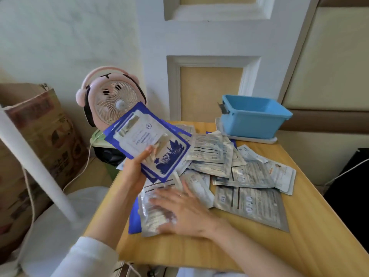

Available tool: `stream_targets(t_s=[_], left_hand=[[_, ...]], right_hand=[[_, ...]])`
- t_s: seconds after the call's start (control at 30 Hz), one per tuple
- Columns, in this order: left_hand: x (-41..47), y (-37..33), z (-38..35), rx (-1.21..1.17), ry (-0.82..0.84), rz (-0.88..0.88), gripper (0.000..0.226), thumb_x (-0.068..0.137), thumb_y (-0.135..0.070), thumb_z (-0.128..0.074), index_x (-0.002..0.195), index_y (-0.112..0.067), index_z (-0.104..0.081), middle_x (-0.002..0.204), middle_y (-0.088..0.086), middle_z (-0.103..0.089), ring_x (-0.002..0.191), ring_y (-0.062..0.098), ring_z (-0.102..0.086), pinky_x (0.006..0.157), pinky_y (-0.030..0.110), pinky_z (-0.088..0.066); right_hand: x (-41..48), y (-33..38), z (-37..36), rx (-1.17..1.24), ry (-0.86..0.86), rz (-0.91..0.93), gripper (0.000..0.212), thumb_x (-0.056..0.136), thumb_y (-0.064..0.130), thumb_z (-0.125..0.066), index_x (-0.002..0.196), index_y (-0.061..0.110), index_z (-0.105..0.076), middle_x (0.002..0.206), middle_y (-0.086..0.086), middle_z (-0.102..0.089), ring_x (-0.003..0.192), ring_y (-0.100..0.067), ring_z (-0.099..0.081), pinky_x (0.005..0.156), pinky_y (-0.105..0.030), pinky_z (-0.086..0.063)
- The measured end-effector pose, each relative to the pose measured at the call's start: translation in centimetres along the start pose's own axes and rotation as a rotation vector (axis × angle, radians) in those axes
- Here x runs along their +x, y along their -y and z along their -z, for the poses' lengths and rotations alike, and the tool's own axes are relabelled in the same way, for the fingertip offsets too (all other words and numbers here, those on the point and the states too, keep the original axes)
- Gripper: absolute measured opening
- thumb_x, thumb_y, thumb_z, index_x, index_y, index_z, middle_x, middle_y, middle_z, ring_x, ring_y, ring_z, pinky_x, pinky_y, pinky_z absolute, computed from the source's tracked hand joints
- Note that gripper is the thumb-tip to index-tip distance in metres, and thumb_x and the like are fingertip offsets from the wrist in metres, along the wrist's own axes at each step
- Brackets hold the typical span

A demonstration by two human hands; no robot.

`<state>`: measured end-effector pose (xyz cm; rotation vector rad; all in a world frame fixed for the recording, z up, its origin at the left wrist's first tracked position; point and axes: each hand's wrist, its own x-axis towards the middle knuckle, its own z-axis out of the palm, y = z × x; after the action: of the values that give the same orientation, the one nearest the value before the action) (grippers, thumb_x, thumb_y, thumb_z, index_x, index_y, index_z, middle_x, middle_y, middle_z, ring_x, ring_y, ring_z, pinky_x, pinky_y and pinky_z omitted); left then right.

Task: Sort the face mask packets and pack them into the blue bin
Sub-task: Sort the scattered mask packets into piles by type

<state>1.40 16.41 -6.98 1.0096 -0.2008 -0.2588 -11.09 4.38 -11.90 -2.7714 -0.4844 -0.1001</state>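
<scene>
My left hand [135,166] holds a stack of blue-and-white face mask packets [147,142], raised above the table's left side, printed faces toward me. My right hand [179,210] lies flat, fingers spread, on a silver packet [151,218] near the table's front left; it is blurred. A blue-edged packet [134,218] pokes out beneath that one. Several silver packets [245,176] lie scattered face down over the middle of the wooden table [299,246]. The blue bin [253,116] stands at the far right corner on a white tray and looks empty.
A pink desk fan [109,96] stands behind the table's left corner. A cardboard box [40,132] and a white pole [38,162] are at the left. A black object [349,192] sits beyond the table's right edge. A panelled wall rises behind.
</scene>
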Motion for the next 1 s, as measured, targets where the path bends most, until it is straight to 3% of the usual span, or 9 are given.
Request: stream_targets(t_s=[0.13,0.27,0.33,0.47,0.63,0.77,0.87,0.93,1.0], left_hand=[[-0.4,-0.6,3.2,-0.078,-0.101,0.067,0.045,0.086,-0.005,-0.056,0.131,-0.005,-0.051,0.126,0.011,-0.06,0.114,0.026,-0.058,0.1,0.041,-0.046],[-1.7,-0.3,5.0,-0.147,-0.076,0.11,0.024,0.092,-0.014,-0.05,0.114,-0.012,-0.06,0.094,0.001,-0.073,0.081,0.016,-0.071,0.075,0.036,-0.059],[-2.0,-0.2,5.6,-0.192,-0.065,0.121,0.024,0.094,-0.021,-0.049,0.114,-0.015,-0.06,0.099,0.003,-0.073,0.084,0.02,-0.072,0.075,0.04,-0.059],[-2.7,0.3,5.2,-0.22,-0.114,0.194,0.019,0.094,-0.026,-0.047,0.101,-0.015,-0.061,0.078,0.002,-0.075,0.065,0.019,-0.072,0.053,0.034,-0.058],[-3.0,1.2,4.8,-0.221,-0.126,0.238,0.024,0.094,-0.026,-0.048,0.11,-0.014,-0.06,0.086,0.004,-0.075,0.072,0.021,-0.072,0.059,0.032,-0.057],[-2.7,0.9,5.4,-0.25,-0.124,0.238,0.028,0.094,-0.025,-0.048,0.118,-0.013,-0.057,0.092,0.004,-0.074,0.075,0.022,-0.072,0.065,0.04,-0.06],[-2.7,0.8,6.0,-0.312,-0.144,0.237,0.035,0.093,-0.026,-0.05,0.125,-0.014,-0.056,0.117,0.007,-0.067,0.096,0.027,-0.068,0.087,0.055,-0.049],[-2.8,1.0,6.0,-0.325,-0.149,0.252,0.04,0.092,-0.029,-0.051,0.13,-0.014,-0.053,0.126,0.01,-0.061,0.112,0.031,-0.06,0.094,0.058,-0.043],[-2.9,1.1,5.7,-0.31,-0.145,0.268,0.037,0.093,-0.03,-0.049,0.125,-0.013,-0.055,0.113,0.009,-0.068,0.101,0.029,-0.066,0.081,0.053,-0.054]], right_hand=[[0.5,-0.3,0.4,-0.207,-0.04,-0.047,0.074,0.081,0.072,-0.03,0.144,0.033,-0.028,0.153,0.006,-0.03,0.142,-0.016,-0.026,0.112,-0.058,0.014],[-1.2,-3.0,2.5,-0.312,0.036,-0.18,0.096,0.068,0.079,0.006,0.146,0.032,-0.023,0.156,0.007,-0.02,0.144,-0.019,-0.018,0.113,-0.056,0.015],[-1.9,-3.4,3.1,-0.357,0.072,-0.234,0.1,0.066,0.078,0.009,0.147,0.028,-0.022,0.156,0.006,-0.016,0.146,-0.019,-0.01,0.114,-0.053,0.016],[-1.8,-2.0,3.5,-0.336,-0.002,-0.239,0.103,0.067,0.083,-0.008,0.141,0.018,-0.037,0.155,-0.003,-0.026,0.145,-0.017,-0.016,0.117,-0.052,0.007],[-1.1,1.2,0.5,-0.156,0.047,0.243,0.058,0.087,0.058,-0.038,0.137,0.029,-0.046,0.148,0.006,-0.04,0.141,-0.017,-0.027,0.116,-0.048,0.008],[-1.0,-0.5,0.5,-0.288,-0.067,0.19,0.064,0.092,0.063,-0.016,0.116,0.027,-0.064,0.123,0.008,-0.064,0.127,-0.019,-0.05,0.116,-0.052,0.001],[-0.8,-1.6,2.1,-0.423,-0.115,0.047,0.088,0.084,0.071,0.003,0.106,0.025,-0.07,0.114,0.007,-0.067,0.13,-0.02,-0.047,0.113,-0.048,0.008],[-0.7,-1.6,2.4,-0.401,-0.099,-0.006,0.084,0.082,0.074,-0.008,0.113,0.022,-0.066,0.119,0.004,-0.064,0.131,-0.019,-0.043,0.115,-0.042,0.015],[-0.2,-0.3,1.9,-0.248,-0.074,0.053,0.07,0.079,0.071,-0.033,0.125,0.024,-0.058,0.129,0.003,-0.058,0.13,-0.017,-0.042,0.117,-0.037,0.007]])
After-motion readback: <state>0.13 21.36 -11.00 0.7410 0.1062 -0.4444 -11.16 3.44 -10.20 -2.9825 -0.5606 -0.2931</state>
